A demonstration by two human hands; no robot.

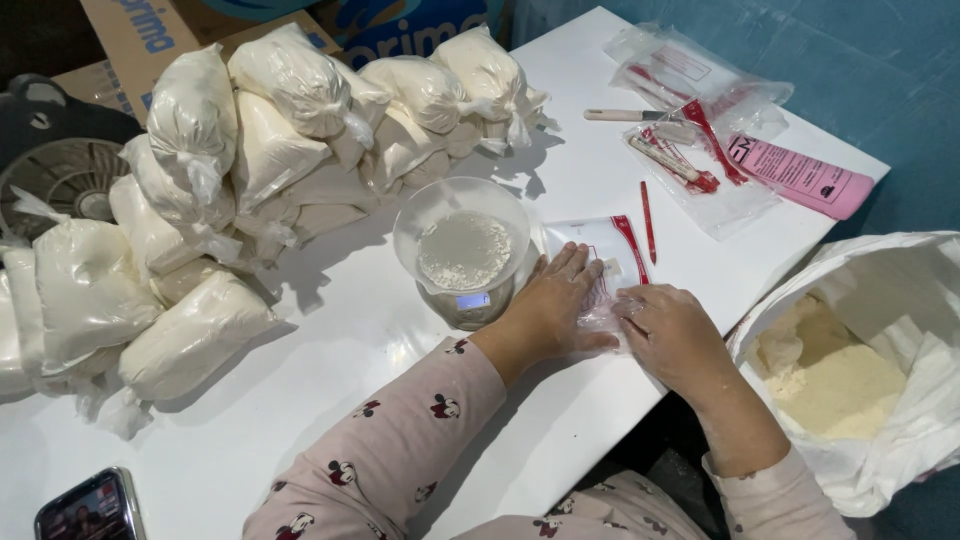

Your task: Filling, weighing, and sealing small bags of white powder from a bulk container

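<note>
Pressing flat on a clear bag point(600, 300) at the table's point(300, 400) near edge, the left hand point(550, 305) lay open, fingers spread. The right hand point(672, 335) pinched the bag's edge. Just beside them stood a scale point(470, 300) bearing a bowl point(462, 235) of powder; a flour sack point(880, 330) gaped at right.

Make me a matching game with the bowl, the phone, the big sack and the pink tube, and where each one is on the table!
Things:
1. bowl
2. phone
3. big sack
4. pink tube

Places:
A. at the near left corner of the table
B. off the table's right edge, open, with pale powder inside
C. on the small scale, just beyond the left hand
D. at the far right, beside the clear bags

Pairs: 1-C, 2-A, 3-B, 4-D
</note>
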